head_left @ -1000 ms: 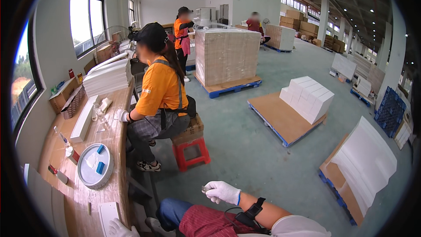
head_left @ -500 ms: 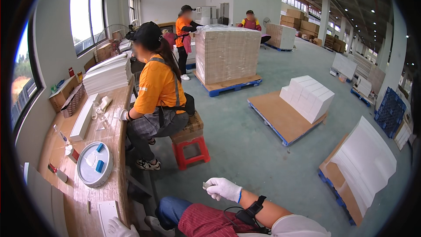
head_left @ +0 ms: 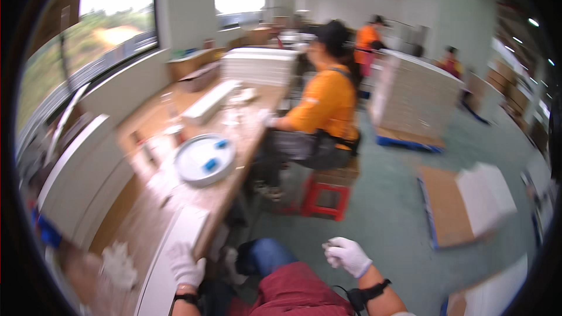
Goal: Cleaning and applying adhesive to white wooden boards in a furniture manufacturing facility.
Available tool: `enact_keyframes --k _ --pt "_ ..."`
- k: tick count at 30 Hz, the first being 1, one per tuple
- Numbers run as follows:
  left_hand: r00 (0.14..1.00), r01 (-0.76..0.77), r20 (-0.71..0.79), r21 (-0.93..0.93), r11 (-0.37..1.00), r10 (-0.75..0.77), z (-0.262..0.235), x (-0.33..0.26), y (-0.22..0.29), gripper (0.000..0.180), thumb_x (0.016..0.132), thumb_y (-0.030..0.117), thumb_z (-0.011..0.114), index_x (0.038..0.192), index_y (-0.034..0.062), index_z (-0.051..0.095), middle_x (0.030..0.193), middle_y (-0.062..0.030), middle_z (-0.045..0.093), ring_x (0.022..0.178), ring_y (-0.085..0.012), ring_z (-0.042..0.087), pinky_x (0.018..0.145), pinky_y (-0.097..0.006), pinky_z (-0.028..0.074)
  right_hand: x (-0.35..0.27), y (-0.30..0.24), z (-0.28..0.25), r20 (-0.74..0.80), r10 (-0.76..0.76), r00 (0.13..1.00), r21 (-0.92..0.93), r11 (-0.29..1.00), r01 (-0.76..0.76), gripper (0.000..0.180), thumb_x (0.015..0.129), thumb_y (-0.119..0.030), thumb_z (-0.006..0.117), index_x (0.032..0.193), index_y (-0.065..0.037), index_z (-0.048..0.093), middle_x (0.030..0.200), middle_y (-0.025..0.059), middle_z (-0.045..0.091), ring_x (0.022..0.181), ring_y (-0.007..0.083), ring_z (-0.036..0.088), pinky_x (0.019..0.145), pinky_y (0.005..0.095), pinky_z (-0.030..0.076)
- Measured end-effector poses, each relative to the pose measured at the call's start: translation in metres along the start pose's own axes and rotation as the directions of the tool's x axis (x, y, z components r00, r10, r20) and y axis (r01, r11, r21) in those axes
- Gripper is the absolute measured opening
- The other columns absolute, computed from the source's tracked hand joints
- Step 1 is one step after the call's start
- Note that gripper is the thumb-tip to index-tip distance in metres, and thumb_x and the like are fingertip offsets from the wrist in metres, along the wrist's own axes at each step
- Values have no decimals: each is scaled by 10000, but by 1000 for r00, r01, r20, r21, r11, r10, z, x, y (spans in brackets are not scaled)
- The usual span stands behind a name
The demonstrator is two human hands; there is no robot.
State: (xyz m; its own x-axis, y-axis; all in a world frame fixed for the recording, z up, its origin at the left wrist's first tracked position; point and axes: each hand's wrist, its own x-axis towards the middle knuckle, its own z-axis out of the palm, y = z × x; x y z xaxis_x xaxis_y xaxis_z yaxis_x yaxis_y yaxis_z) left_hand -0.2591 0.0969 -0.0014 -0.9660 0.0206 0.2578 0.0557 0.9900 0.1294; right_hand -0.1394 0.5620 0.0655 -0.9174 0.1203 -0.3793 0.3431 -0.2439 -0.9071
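My left hand (head_left: 186,264), in a white glove, lies with fingers stretched out on a long white board (head_left: 170,251) near the front edge of the workbench. My right hand (head_left: 348,256), also gloved, is raised over my lap to the right of the bench. Its fingers are closed in a pinch, with a small greyish bit at their tips that is too small and blurred to name. Farther along the bench from my left hand sits a round white tray (head_left: 202,177) holding two blue blocks (head_left: 211,165).
On the wrapped workbench (head_left: 158,184) are white boards, a stack of white panels (head_left: 257,65) and a crumpled white glove-like thing (head_left: 119,264). A co-worker in orange (head_left: 325,102) sits on a red stool (head_left: 325,199). Pallets with white goods (head_left: 486,193) stand at the right.
The view has swung left, toward the bench and window, and is blurred. More of my left hand and the board under it shows. My right hand keeps its pinch.
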Motion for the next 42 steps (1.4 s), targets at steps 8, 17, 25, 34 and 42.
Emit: enact_keyframes --k 8,17,25,34,42 --pt "974 222 -35 -29 975 -223 -46 -78 -34 695 879 512 602 1385 43 519 1472 -242 445 1401 -411 363 1190 -535 202 62 -12 20 137 -2 991 -181 983 27 152 958 -66 573 1107 -61 601 776 -17 557 555 70 477 464 217 405" --pt "661 742 -223 55 668 -716 -109 -272 -83 543 851 457 627 1216 58 592 1307 -174 516 1238 -361 446 1083 -498 295 68 -7 240 689 153 708 -399 896 195 240 932 -50 578 1171 -51 601 785 12 588 582 83 504 505 219 421" --pt "582 812 -76 1 584 -809 -118 -291 -77 568 782 457 673 1181 55 621 1287 -163 531 1247 -334 450 1063 -462 310 -11 22 373 868 218 445 -388 858 336 60 941 -136 595 932 -86 626 679 -3 520 582 92 467 526 244 381" --pt "626 780 -10 -12 626 -780 -123 -292 -79 652 762 419 707 1274 41 567 1375 -188 485 1330 -370 401 1123 -494 277 31 56 386 866 2 500 -342 731 591 284 936 -233 648 1115 -18 701 821 -20 579 685 124 456 630 290 383" --pt "637 771 35 -9 637 -770 -127 -293 -77 672 765 404 709 1307 42 541 1396 -188 470 1342 -371 392 1132 -499 273 21 53 353 796 139 589 -361 890 278 113 947 -159 645 1005 -63 662 596 -26 471 469 69 402 437 224 293"
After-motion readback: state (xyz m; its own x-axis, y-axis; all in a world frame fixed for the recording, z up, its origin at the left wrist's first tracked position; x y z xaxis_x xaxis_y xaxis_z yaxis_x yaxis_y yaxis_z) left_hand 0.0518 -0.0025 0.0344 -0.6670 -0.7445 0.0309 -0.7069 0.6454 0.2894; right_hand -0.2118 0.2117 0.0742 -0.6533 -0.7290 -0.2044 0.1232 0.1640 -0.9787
